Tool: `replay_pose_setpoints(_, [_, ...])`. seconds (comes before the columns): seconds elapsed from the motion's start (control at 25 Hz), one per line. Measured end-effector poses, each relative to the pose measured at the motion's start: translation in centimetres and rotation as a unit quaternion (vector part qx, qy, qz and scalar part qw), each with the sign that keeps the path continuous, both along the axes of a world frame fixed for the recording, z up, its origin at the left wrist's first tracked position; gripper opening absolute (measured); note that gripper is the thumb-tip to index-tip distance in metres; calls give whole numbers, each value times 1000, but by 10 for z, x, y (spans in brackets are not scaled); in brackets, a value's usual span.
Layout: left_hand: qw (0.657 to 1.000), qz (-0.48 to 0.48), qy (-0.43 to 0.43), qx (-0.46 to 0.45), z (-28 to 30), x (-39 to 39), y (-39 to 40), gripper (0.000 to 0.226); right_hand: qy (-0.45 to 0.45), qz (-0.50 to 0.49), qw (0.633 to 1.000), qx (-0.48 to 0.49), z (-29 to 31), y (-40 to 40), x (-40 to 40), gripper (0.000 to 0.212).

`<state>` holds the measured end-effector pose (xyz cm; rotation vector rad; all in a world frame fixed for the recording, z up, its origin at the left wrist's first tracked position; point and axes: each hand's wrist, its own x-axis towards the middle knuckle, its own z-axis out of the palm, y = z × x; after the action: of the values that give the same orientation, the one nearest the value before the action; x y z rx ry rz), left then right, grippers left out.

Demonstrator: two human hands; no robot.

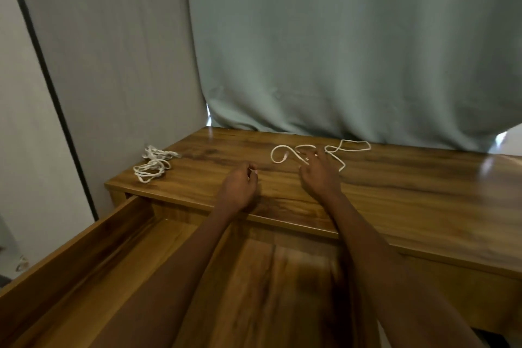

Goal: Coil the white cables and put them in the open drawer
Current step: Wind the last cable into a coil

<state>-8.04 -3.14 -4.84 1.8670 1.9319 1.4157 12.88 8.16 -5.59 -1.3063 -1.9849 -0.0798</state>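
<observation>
From the head camera, a wooden desk stood before a grey-green curtain, with a pale wall panel to the left of it; below the desk's near edge the open drawer was pulled out toward the viewer, its wooden floor showing between the two forearms that reached over it. The loose white cable lay in slack curves on the desktop close to the curtain, one connector end curled round near the middle of the desk and a long loop trailing off to the right; the right hand was over this cable, its fingers spread and only lightly bent, the fingertips touching or just above the cable's middle stretch; whether any finger actually pinched the cable could not be told. The left hand hovered over bare wood just left of the right hand, fingers curled in toward the palm and thumb meeting them, with nothing visible in its grasp. A second, bundled white cable sat in a rough heap at the desk's left end, well apart from both hands, partly hanging over the left edge.
</observation>
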Motion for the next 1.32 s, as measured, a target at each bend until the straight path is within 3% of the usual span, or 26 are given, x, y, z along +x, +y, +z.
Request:
replay_pose_setpoints(0.08, [1000,-9,11,2,2,14,8,15,-48,-25,991,-125,-4,12,21,66])
replay_pose_setpoints(0.16, [1000,-18,14,6,4,27,17,13,-101,-26,972,-210,-6,22,37,61])
replay_pose_setpoints(0.28, [1000,-19,16,5,4,34,23,13,-132,-18,976,-171,-6,25,40,42])
replay_pose_setpoints(0.44, [1000,5,28,-6,-1,26,27,29,-127,58,979,-150,-8,17,44,38])
replay_pose_setpoints(0.64, [994,27,40,-98,0,6,30,58,-34,195,963,-185,-6,8,70,23])
replay_pose_setpoints(0.72, [989,12,110,-102,-3,0,32,42,1,201,962,-185,-3,4,75,22])
replay_pose_setpoints(0.8, [990,-19,134,-48,-7,-4,33,24,0,178,969,-173,3,-5,73,22])
replay_pose_setpoints(0.92, [995,-65,73,-13,-3,4,20,19,-28,155,978,-137,8,-18,58,29])
replay_pose_setpoints(1.04, [990,-124,-60,12,7,13,2,25,-15,179,978,-106,9,-26,33,28])
replay_pose_setpoints(1.16, [964,-160,-208,41,21,17,-15,35,8,163,987,-8,12,-34,10,25])
replay_pose_setpoints(1.28, [932,-182,-311,-47,34,13,-25,43,57,114,990,52,15,-38,-5,25])
replay_pose_setpoints(1.32, [906,-212,-353,-94,37,12,-29,43,72,102,991,46,16,-38,-10,25])
